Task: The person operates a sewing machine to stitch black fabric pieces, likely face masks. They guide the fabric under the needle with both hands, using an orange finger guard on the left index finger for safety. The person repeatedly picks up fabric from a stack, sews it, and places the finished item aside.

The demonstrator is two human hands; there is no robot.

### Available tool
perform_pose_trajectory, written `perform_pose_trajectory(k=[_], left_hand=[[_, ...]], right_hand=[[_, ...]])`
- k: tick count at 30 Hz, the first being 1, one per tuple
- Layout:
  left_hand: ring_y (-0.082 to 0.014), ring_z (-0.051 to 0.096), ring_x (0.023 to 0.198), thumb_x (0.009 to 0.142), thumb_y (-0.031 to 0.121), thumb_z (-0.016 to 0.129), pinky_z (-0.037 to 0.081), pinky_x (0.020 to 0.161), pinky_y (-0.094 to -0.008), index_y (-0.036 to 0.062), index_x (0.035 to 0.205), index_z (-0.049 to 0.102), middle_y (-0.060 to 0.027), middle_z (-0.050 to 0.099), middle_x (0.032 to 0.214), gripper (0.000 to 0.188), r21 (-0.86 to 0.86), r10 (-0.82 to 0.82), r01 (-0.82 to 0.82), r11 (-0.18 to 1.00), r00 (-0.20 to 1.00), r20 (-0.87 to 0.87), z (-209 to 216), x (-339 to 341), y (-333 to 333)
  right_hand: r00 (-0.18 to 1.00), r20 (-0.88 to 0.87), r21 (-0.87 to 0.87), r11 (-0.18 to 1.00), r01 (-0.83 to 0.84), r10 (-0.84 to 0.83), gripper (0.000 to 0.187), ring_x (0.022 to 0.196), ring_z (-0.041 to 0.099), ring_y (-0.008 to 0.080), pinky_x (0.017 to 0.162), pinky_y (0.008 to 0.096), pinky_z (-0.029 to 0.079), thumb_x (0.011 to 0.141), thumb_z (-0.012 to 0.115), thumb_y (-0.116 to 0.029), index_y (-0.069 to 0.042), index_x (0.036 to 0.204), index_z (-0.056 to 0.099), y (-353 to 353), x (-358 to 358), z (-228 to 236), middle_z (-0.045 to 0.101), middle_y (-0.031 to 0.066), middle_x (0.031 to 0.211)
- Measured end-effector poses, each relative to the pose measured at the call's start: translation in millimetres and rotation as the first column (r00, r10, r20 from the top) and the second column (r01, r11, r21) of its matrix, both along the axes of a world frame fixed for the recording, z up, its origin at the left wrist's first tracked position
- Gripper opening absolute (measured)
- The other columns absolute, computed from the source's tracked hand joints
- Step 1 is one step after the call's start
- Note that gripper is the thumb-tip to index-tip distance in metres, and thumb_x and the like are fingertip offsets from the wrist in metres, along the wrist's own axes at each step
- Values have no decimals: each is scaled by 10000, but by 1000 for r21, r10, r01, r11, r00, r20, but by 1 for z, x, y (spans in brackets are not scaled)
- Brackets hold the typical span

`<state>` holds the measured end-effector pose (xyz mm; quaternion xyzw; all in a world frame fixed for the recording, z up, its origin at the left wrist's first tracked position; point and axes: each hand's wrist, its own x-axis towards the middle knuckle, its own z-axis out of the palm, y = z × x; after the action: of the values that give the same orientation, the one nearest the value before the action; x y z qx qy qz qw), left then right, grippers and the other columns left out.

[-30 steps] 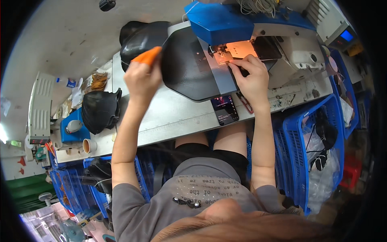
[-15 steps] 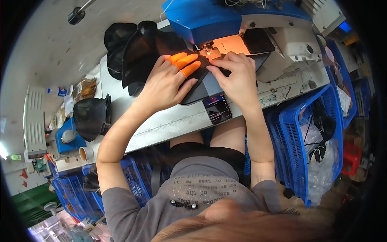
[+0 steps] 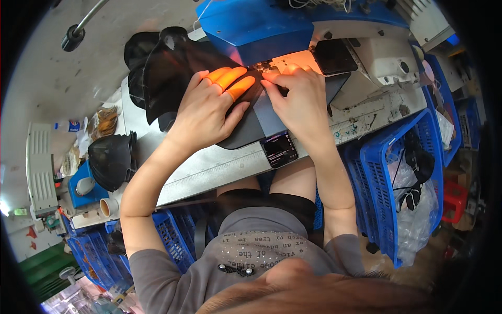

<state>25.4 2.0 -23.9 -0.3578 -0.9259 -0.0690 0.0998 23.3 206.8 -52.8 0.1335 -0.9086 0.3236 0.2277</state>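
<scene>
My left hand (image 3: 210, 110) lies with its fingers stretched out on a black sheet-like piece (image 3: 170, 65), perhaps leather or fabric. Orange finger covers sit on several of its fingers. My right hand (image 3: 299, 102) is closed in a pinch at the right edge of this piece, just in front of the lit needle area of a sewing machine (image 3: 256, 34). Its thumb and forefinger are close together, and the black edge seems to be between them. The seam under the needle is too small to make out. Folded parts of the black piece bunch up at the left.
A phone with a lit screen (image 3: 280, 150) lies at the table's front edge. Another dark phone-like slab (image 3: 335, 56) rests on the machine bed. At left stand a black moulded piece (image 3: 111, 159) and a cardboard tube (image 3: 109, 207). Blue crates (image 3: 379, 172) flank my legs.
My right hand has shifted slightly left, its fingertips nearer the lit needle area. My left hand and the black piece have moved a little down and left. The view has also tilted slightly.
</scene>
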Motion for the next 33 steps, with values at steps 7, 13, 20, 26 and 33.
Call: perform_pose_trajectory(k=[7, 13, 20, 26, 33], left_hand=[[-302, 554, 1156, 936, 289, 591, 291, 1124, -497, 64, 1251, 624, -125, 626, 1242, 388, 35, -21, 23, 999, 998, -61, -6, -11, -5], [-324, 579, 1115, 914, 278, 630, 277, 1140, -501, 30, 1210, 621, -155, 637, 1169, 387, 74, -79, 80, 994, 997, -11, -4, -26, -9], [-317, 573, 1113, 910, 245, 649, 243, 1169, -516, 81, 1256, 640, -165, 616, 1162, 383, 26, -128, 131, 991, 987, -94, -3, -28, -18], [-302, 574, 1072, 921, 198, 640, 227, 1182, -522, 136, 1289, 648, -149, 603, 1181, 372, -90, -140, 130, 987, 983, -118, 7, -28, -22], [-303, 583, 989, 922, 209, 641, 283, 1156, -524, 127, 1292, 641, -138, 605, 1113, 378, -85, -109, 98, 992, 985, -133, 4, -24, -20]], right_hand=[[1000, 20, -58, 998, -2, 3, 137, 781, 634, 291, 765, 413, 431, 825, 687, -202, -94, 835, 771, -5, -11, -1, 659, 105, 739], [1000, 8, -105, 994, 4, -3, 135, 762, 638, 278, 762, 405, 435, 817, 696, -204, -96, 843, 773, -7, -13, -3, 660, 96, 725], [1000, -13, -183, 983, -12, 10, 85, 726, 602, 250, 738, 352, 428, 783, 738, -149, -88, 837, 760, 14, 3, -2, 617, 59, 709], [988, -153, -191, 981, -35, 5, 70, 709, 559, 206, 718, 337, 410, 757, 768, -108, -79, 819, 753, 27, 11, -11, 575, 23, 694], [982, -185, -180, 982, -53, 19, 76, 690, 543, 200, 695, 333, 397, 747, 776, -104, -94, 819, 755, 27, 10, -13, 559, 11, 686]])
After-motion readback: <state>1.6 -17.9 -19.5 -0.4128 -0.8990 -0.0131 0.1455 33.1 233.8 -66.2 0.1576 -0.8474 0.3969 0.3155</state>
